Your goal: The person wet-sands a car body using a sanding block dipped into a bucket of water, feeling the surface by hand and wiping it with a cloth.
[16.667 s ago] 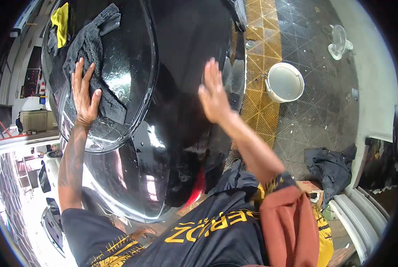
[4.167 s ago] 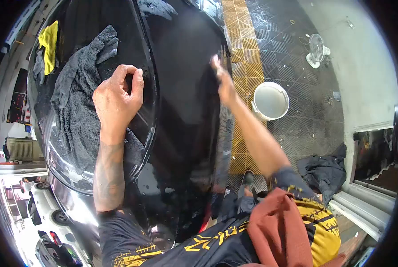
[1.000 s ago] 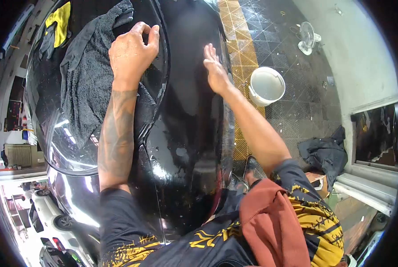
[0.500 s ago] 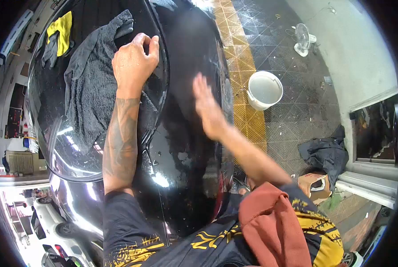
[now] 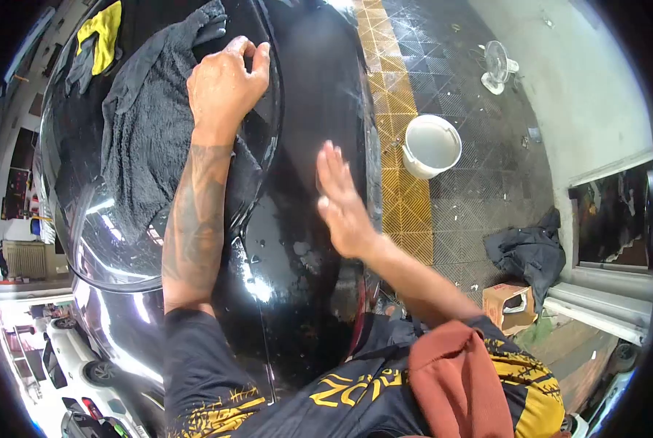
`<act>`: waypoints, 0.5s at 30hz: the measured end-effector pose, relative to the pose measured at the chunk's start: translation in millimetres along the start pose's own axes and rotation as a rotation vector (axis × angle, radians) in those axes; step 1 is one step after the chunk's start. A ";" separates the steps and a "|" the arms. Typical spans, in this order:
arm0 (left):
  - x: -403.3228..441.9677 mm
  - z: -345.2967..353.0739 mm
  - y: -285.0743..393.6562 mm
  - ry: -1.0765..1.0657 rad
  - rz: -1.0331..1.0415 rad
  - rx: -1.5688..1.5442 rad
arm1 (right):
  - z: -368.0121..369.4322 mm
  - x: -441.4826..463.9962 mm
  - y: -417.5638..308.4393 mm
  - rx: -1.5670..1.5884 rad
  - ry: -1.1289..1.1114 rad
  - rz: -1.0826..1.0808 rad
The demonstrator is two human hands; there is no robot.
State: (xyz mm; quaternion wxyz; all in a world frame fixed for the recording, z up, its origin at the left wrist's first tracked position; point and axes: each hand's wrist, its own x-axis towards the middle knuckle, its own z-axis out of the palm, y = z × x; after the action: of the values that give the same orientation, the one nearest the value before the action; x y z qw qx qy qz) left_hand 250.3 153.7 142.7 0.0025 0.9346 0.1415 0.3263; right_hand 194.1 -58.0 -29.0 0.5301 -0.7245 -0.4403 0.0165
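My left hand [image 5: 228,84] is closed over the rear of a wet black car [image 5: 308,95], its thumb and index finger bent into a loop. Water beads on its back, and its lower fingers are tucked out of sight, so whatever they grip is hidden. To its left a dark grey towel [image 5: 147,124] is draped over the car's glass. My right hand [image 5: 343,201], slightly blurred, has its fingers stretched out at the glossy side panel; whether the palm touches it I cannot tell. Wet patches show on the paint below that hand.
A yellow-and-grey cloth [image 5: 104,36] lies farther up the car. On the tiled floor at right stand a white bucket [image 5: 408,162], a fan [image 5: 495,67], dark crumpled fabric [image 5: 527,244] and a cardboard box [image 5: 498,303]. A reddish-brown cloth [image 5: 461,379] hangs on my clothing.
My right hand has moved down the panel toward me, its thumb now more visible. My left hand keeps its closed shape above the car. The whole view has shifted slightly.
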 end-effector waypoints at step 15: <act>-0.6 1.7 -0.9 0.042 0.028 0.010 | -2.5 137.5 83.2 -0.252 0.153 0.037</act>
State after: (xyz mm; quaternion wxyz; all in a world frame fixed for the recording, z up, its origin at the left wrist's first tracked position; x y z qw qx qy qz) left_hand 250.7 154.5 140.9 -0.0099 0.9294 0.1301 0.3452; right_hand 331.1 26.1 -32.0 0.4666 -0.7924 -0.3838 -0.0845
